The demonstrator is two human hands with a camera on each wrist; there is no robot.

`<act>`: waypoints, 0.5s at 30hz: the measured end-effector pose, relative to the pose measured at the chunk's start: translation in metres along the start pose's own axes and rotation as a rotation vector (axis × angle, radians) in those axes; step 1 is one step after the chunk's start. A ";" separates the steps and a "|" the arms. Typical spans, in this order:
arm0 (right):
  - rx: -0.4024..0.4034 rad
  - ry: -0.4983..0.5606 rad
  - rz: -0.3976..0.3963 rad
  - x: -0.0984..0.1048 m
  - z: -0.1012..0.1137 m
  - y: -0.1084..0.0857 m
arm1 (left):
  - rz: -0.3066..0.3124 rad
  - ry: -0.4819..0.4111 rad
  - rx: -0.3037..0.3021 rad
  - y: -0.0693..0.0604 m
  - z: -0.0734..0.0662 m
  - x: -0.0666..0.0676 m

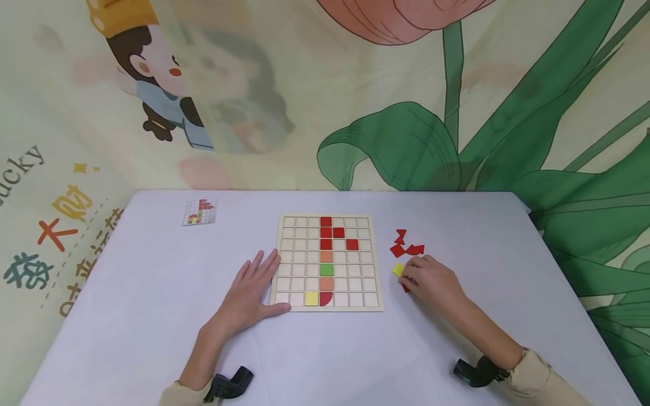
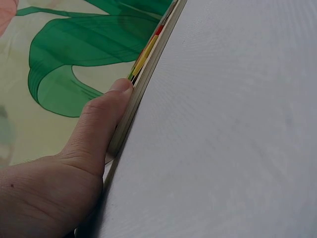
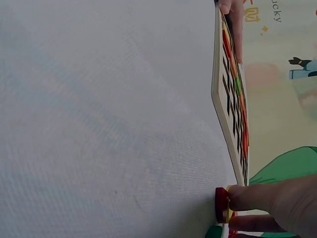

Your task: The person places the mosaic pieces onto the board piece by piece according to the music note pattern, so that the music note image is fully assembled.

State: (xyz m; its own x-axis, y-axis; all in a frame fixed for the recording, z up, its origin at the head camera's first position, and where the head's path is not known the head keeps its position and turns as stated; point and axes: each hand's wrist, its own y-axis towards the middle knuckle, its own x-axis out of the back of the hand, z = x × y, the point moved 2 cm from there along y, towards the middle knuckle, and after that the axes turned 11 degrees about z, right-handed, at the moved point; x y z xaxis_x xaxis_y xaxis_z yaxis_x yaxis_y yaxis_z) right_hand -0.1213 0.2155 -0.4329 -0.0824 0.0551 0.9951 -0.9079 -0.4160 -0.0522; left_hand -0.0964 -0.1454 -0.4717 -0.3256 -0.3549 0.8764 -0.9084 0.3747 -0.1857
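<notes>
Appearing only in right-wrist view: green piece (image 3: 214,232) near right hand (image 1: 431,280), grip unclear; left hand (image 1: 246,294) touching board (image 1: 357,285), fingers apart.

A table (image 1: 127,282) spread with a white cloth (image 1: 315,361) carried a square grid board (image 1: 352,285), flat near the middle. To the board's right, loose red geometric tiles (image 1: 398,250) lay in a small cluster. Well apart, toward the far left corner, lay a small printed pattern card (image 1: 200,212).
</notes>
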 end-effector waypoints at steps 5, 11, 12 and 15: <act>-0.042 0.006 0.030 -0.001 0.002 -0.001 | 0.013 -0.013 -0.002 -0.001 0.001 0.000; -0.042 0.032 0.014 -0.003 0.000 -0.004 | 0.022 -0.011 -0.003 0.000 0.002 0.000; -0.040 0.040 0.008 -0.004 -0.001 -0.004 | 0.022 -0.012 -0.002 0.000 0.002 0.000; -0.034 0.067 -0.003 -0.005 -0.003 -0.004 | 0.025 -0.010 0.003 -0.001 0.002 0.000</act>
State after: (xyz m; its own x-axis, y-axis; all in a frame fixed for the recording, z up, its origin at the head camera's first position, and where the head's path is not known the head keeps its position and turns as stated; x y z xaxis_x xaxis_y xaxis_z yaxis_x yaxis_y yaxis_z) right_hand -0.1184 0.2191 -0.4382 -0.1063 0.1171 0.9874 -0.9214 -0.3849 -0.0535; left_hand -0.0962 -0.1473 -0.4725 -0.3504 -0.3540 0.8671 -0.9007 0.3812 -0.2084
